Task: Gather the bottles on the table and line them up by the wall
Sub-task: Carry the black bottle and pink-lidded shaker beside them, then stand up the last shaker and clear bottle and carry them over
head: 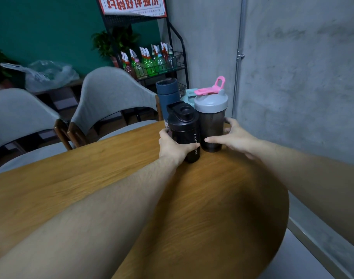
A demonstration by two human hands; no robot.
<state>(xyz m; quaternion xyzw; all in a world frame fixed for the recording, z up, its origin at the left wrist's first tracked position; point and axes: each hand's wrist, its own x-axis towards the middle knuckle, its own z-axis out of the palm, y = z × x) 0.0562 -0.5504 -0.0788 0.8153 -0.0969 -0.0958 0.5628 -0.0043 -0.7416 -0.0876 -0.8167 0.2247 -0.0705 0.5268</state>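
Several bottles stand clustered at the far end of the wooden table (91, 178), close to the grey concrete wall (293, 77). My left hand (172, 147) is wrapped around the lower body of a black sports bottle (184, 131). Right beside it stands a dark shaker bottle (211, 127) with a grey lid and pink flip cap; my right hand (235, 135) cups its base, thumb in front and fingers behind. Behind these stand a navy blue flask (168, 95) and a pale mint bottle (187, 97), mostly hidden.
Two grey upholstered chairs (111, 91) stand along the table's left side. A black wire rack (152, 65) holding several spray bottles stands beyond the table's end. A metal pipe (239, 57) runs down the wall. The table's rounded edge falls away at the right.
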